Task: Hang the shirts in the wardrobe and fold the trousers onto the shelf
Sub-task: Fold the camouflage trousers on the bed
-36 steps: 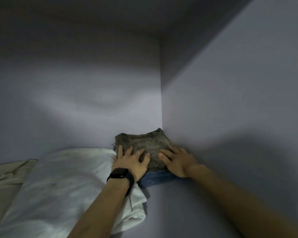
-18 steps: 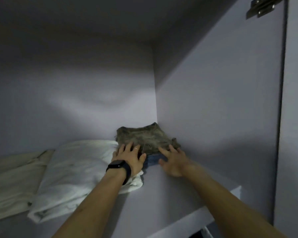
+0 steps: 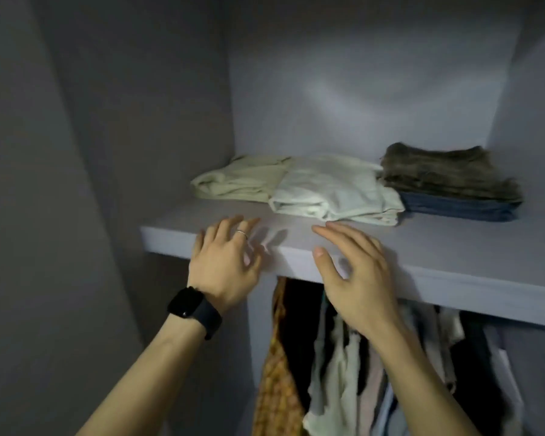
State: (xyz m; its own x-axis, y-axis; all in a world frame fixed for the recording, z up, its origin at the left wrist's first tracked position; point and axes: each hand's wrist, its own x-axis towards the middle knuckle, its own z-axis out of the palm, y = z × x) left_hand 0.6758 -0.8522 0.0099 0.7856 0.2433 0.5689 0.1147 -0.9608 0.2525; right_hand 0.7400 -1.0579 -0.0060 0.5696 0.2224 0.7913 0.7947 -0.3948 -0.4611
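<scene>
Both hands hover at the front edge of the shelf [image 3: 453,247] in mid-frame, holding nothing. The left hand [image 3: 225,262], with a black smartwatch [image 3: 192,306] on its wrist, has its fingers spread loose, and the right hand [image 3: 356,278] is likewise relaxed and splayed. Whether either touches the board I cannot tell. Upper right on the shelf, the folded grey-brown trousers [image 3: 447,174] lie on top of folded blue jeans [image 3: 453,207]. Left of them is a white folded garment [image 3: 334,190], overlapping a cream folded garment [image 3: 243,180]. Hanging shirts [image 3: 337,372] fill the lower frame — a yellow checked shirt [image 3: 274,388] leftmost.
</scene>
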